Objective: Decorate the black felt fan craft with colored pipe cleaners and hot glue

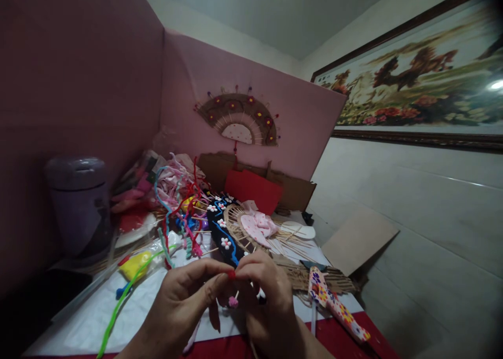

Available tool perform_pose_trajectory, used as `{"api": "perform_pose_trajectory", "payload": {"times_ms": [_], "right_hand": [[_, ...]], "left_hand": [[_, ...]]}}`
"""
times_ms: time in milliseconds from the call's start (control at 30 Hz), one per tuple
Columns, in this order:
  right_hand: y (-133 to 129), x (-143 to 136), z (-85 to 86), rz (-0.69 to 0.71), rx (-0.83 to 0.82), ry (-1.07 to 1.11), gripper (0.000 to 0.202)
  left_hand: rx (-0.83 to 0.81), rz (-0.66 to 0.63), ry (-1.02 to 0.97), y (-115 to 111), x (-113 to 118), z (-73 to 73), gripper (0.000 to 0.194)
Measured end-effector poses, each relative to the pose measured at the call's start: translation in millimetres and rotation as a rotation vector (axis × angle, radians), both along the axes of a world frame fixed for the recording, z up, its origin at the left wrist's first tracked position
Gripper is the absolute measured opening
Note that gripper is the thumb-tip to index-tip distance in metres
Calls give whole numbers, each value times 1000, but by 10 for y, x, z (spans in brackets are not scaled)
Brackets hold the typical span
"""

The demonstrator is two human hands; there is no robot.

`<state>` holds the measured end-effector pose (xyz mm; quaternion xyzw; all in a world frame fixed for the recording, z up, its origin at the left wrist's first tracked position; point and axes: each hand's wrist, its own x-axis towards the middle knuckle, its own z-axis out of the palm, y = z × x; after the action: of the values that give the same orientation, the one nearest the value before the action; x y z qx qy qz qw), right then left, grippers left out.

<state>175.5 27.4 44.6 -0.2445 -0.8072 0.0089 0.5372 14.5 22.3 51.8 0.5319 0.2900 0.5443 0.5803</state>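
A small red lump (pixel 231 274), which looks like soft modelling clay, sits between the fingertips of both hands. My left hand (pixel 188 296) pinches it from the left with thumb and forefinger. From the other side, the fingers of my right hand (pixel 271 291) are closed on it too. Just beyond lies a black fan-shaped craft piece (pixel 216 230) with white flowers, blue wavy lines and thin sticks; my hands hide its near end. Below the fingertips shows a pink knob (pixel 233 301) on a stick. Pink dotted cloth (pixel 259 227) lies at the fan's inner part.
Left are a lidded bin (pixel 78 207), a bag of yellow clay (pixel 135 265) and a green pipe cleaner (pixel 118 317). Red card (pixel 253 190) leans behind. A flower-patterned glue gun (pixel 334 304) lies right. A finished-looking fan (pixel 239 115) hangs on the pink board (pixel 306 118).
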Motion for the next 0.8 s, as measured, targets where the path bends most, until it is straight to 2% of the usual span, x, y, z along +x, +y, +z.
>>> {"api": "perform_pose_trajectory", "payload": {"times_ms": [100,300,433,600,800], "right_hand": [[-9,21,-10,-37,58,-41,22],[-37,16,5,-7,-28,13,20],[-54,-26,53,-40,-97,69,10],[-73,-55,101,-37,-126,21,10],[-76,-53,103,18,-207,50,9]], "left_hand": [[-10,-39,-10,10,-4,0,17],[-25,-95,-105,65,-15,-25,14],[-1,-73,-72,51,-16,-26,11],[23,-16,-54,28,-13,-7,8],[25,-36,-66,36,-27,-8,12]]}}
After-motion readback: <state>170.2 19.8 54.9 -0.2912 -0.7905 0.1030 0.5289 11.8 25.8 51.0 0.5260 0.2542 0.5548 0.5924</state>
